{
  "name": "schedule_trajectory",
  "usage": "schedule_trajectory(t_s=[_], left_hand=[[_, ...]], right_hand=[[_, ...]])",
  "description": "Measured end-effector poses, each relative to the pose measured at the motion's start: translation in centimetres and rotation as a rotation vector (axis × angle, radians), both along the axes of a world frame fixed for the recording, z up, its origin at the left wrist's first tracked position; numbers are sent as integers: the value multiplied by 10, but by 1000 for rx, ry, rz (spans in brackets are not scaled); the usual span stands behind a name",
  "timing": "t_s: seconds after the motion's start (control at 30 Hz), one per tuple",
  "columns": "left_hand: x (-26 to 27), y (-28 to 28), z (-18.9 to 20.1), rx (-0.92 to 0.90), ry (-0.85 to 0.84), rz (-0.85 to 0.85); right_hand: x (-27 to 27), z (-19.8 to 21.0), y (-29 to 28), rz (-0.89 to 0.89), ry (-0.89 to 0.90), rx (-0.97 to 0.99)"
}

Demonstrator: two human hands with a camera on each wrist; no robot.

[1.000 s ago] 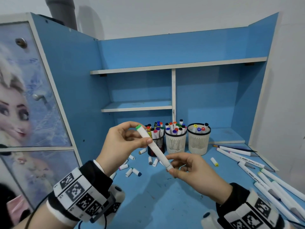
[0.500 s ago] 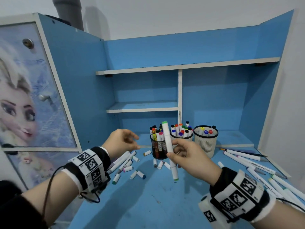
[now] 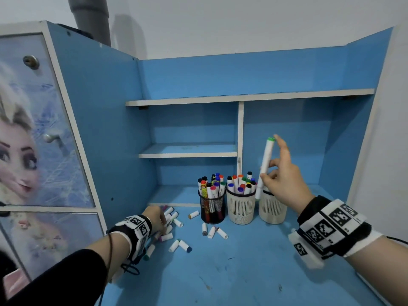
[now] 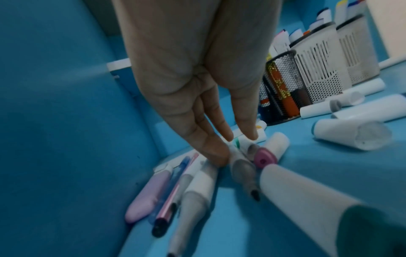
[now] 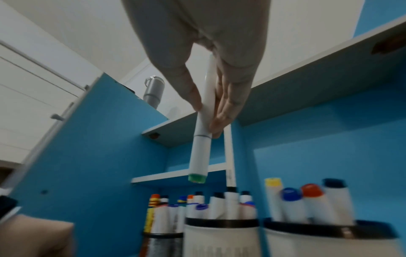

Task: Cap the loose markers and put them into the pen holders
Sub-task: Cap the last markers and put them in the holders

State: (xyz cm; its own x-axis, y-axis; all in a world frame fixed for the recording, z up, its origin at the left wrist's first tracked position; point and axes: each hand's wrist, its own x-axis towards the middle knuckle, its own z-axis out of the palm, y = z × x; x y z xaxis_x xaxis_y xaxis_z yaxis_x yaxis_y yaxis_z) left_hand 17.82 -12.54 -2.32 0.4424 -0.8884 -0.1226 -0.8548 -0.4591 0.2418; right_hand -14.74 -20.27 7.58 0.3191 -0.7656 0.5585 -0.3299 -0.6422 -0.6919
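Note:
My right hand (image 3: 268, 173) pinches a white marker with a green cap (image 3: 266, 160) nearly upright, green end up. The marker's lower end hangs at the rim of the right white holder (image 3: 272, 210). In the right wrist view the green-capped marker (image 5: 202, 149) sits between thumb and fingers of the right hand (image 5: 206, 111), above the filled holders. My left hand (image 3: 157, 217) is down on a pile of markers and caps by the cabinet wall. Its straight fingertips (image 4: 228, 137) touch an uncapped marker with a grey neck (image 4: 242, 170).
A black mesh holder (image 3: 212, 209) and a middle white holder (image 3: 240, 209) stand full of capped markers. Loose caps (image 3: 212, 231) lie on the blue desk (image 3: 242, 272) in front of them. A purple pen (image 4: 145, 196) lies against the wall. Shelves rise behind.
My right hand has carried the green-capped marker up and right, from in front of the black holder to the right white holder. My left hand has dropped onto the marker pile.

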Motion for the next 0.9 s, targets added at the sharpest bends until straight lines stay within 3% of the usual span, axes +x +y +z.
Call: schedule_trajectory(t_s=[0.27, 0.57, 0.77, 0.9], left_hand=[[-13, -17, 3, 152, -146, 5], [-12, -17, 5, 244, -130, -1], [2, -7, 19, -8, -64, 50], [4, 4, 34, -168, 77, 62]], right_hand=[[-26, -7, -29, -97, -18, -159], [-32, -22, -50, -141, -90, -191], [-33, -25, -55, -140, -78, -239], [-35, -36, -61, -148, -54, -192]])
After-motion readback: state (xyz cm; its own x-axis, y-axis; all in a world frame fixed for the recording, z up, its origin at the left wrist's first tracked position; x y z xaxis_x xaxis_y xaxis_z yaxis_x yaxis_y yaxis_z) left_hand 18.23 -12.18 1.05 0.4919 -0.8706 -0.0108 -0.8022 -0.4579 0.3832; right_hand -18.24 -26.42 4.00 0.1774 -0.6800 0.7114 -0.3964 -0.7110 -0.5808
